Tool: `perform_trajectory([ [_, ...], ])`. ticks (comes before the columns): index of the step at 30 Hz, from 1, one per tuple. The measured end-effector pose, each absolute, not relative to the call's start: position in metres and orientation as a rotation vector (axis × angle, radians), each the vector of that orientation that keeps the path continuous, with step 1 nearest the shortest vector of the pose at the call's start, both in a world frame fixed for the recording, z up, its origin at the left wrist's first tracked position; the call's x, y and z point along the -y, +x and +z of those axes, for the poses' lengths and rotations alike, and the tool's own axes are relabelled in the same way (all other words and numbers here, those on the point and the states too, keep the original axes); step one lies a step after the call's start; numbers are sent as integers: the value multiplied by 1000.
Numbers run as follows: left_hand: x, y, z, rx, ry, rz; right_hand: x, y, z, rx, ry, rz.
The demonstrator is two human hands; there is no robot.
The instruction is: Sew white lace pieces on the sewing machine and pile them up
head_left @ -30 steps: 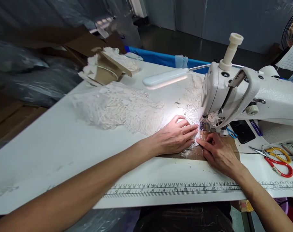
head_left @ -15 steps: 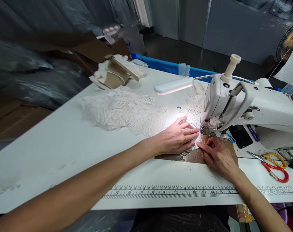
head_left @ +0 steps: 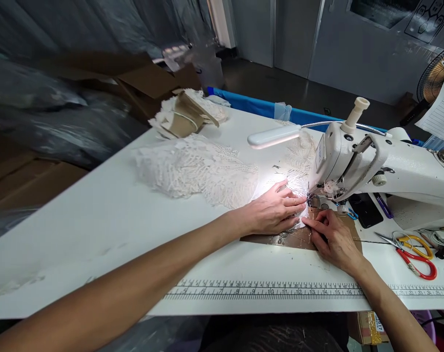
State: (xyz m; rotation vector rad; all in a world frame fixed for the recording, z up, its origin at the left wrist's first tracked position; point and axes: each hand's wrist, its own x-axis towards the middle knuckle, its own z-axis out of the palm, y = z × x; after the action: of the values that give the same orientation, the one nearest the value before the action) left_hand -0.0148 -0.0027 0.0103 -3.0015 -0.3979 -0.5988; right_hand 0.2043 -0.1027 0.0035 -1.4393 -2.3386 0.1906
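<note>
White lace fabric [head_left: 297, 177] lies at the needle of a white sewing machine [head_left: 326, 156], lit brightly by the lamp. My left hand [head_left: 275, 210] rests flat on this lace just left of the presser foot, fingers stretched out. On the near side of the foot, my right hand [head_left: 329, 237] has its fingers curled, with the index fingertip and thumb at the lace's near edge. The fingertip covers that edge in part. Both hands are above a brown plate [head_left: 295, 239] set in the table. A heap of white lace [head_left: 200, 168] spreads out to the left.
Red and yellow-handled scissors [head_left: 415, 252] lie right of my right hand, near a black phone [head_left: 364, 209]. A lamp [head_left: 275, 136] reaches over the table. Cardboard with more lace [head_left: 187, 115] sits at the far edge. A printed ruler [head_left: 254, 291] runs along the front.
The whole view has shifted slightly, so everything appears a little further right and lower. Both hands keep nearly the same place on the lace beside the presser foot.
</note>
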Motion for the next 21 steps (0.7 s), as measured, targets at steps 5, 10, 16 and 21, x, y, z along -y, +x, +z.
perform_trajectory([
  [5,3,-15,9,414,-3018,-608,102,204,4,2330,-1436,181],
  [10,3,-15,10,433,-3041,-606,103,205,4,2316,-1394,201],
  [16,4,-15,11,469,-3064,-584,103,206,1,2324,-1398,191],
  [21,3,-15,9,469,-3082,-599,103,205,3,2348,-1413,162],
])
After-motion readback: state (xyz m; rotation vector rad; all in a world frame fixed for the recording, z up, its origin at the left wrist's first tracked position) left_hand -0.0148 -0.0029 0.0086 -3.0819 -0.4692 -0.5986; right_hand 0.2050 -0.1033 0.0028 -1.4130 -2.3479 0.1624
